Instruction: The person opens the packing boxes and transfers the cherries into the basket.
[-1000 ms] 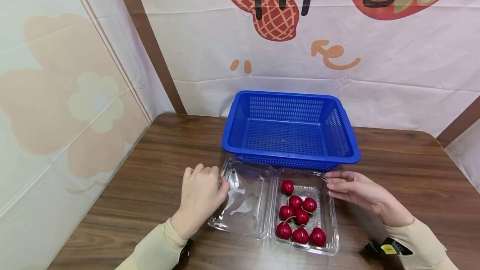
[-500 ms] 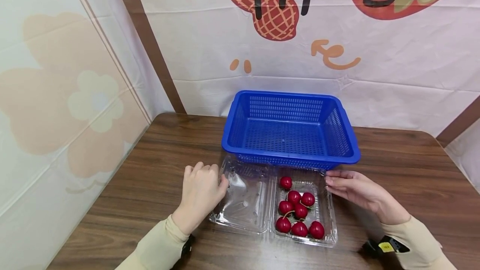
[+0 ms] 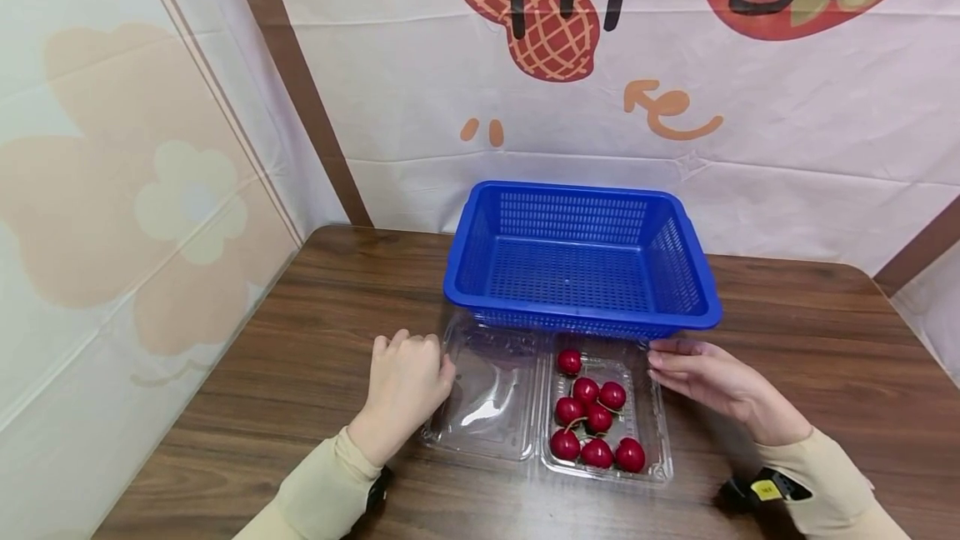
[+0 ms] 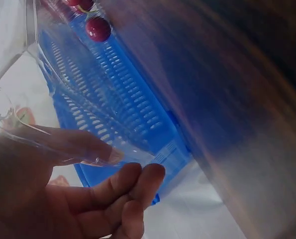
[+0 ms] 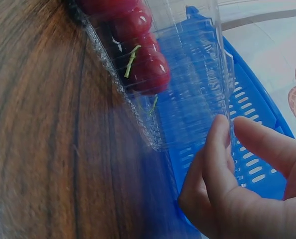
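Observation:
An unfolded clear plastic clamshell box lies in the head view, with several red cherries in its right half. Some cherries carry green stems. My left hand pinches the outer edge of the flat lid half at the left; the left wrist view shows the thumb along that edge and the fingers curled under it. At the far right corner of the cherry half, my right hand pinches the rim. Thumb and fingers meet there in the right wrist view, with cherries farther along the box.
Directly behind the box stands a blue perforated basket with nothing in it, close against the box's far edge. Both rest on a dark wooden table. A printed white cloth hangs behind the table.
The near edge of the clamshell box, with the cherries in it, has moved slightly away from me toward the basket. Both hands keep their grip and have barely shifted.

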The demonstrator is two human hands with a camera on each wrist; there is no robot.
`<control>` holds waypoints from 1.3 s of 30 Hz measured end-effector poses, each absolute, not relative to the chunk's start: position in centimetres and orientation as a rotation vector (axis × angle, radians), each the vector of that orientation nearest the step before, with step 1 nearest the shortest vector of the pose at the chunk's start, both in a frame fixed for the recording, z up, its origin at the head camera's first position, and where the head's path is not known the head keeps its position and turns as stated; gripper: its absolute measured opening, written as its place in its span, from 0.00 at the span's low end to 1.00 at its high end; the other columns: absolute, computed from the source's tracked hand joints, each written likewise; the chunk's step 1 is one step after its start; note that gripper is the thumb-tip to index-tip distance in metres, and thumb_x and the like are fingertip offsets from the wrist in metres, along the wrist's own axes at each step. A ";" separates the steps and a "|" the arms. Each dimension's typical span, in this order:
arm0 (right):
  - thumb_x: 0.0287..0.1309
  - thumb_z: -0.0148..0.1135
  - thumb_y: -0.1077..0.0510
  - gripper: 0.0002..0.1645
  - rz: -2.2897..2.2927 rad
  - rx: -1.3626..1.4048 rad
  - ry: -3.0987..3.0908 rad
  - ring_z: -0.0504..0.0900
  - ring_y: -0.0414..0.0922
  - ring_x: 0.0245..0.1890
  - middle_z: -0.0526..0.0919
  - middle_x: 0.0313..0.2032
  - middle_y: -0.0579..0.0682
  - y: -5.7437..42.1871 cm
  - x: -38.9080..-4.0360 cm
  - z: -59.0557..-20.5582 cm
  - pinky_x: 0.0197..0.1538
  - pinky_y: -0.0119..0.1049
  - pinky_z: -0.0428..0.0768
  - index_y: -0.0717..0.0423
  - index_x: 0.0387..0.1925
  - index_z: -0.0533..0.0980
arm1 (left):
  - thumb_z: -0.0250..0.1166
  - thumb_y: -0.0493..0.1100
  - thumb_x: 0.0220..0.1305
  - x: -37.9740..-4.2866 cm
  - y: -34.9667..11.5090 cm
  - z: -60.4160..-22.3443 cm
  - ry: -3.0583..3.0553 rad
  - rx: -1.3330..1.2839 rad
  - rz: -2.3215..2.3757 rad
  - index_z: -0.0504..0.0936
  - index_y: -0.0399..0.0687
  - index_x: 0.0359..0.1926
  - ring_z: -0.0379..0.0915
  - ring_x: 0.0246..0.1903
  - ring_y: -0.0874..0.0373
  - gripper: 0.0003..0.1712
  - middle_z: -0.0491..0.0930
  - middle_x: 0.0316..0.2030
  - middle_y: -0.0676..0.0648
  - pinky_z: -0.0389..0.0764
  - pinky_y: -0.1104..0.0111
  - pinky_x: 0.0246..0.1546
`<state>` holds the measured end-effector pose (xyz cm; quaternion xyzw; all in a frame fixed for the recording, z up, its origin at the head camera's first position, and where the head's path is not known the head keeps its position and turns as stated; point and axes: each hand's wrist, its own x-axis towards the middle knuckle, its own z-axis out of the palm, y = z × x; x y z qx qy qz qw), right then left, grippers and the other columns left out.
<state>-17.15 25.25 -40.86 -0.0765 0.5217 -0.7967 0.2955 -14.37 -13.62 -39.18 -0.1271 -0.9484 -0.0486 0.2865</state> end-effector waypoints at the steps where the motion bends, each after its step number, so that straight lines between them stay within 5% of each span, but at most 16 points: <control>1: 0.60 0.45 0.74 0.11 -2.122 -0.200 1.388 0.80 0.40 0.41 0.82 0.37 0.47 25.2 -17.2 -40.9 0.51 0.34 0.77 0.63 0.43 0.68 | 0.61 0.43 0.43 -14.4 -13.6 -39.2 -2.547 -0.339 -0.122 0.71 0.45 0.10 0.67 0.18 0.49 0.13 0.77 0.12 0.45 0.64 0.56 0.21; 25: 0.59 0.49 0.72 0.14 -2.162 -0.130 1.531 0.80 0.39 0.41 0.79 0.39 0.48 24.7 -16.9 -40.8 0.49 0.32 0.78 0.66 0.47 0.64 | 0.60 0.44 0.56 -15.0 -13.3 -39.1 -2.979 -0.465 -0.064 0.78 0.38 0.28 0.73 0.30 0.45 0.11 0.80 0.28 0.40 0.72 0.52 0.30; 39: 0.59 0.50 0.71 0.14 -2.168 -0.171 1.602 0.80 0.41 0.41 0.78 0.39 0.48 24.5 -16.5 -40.7 0.49 0.33 0.78 0.67 0.47 0.63 | 0.62 0.44 0.54 -15.4 -12.8 -38.9 -3.016 -0.502 -0.013 0.82 0.41 0.26 0.75 0.30 0.45 0.10 0.81 0.27 0.40 0.75 0.51 0.30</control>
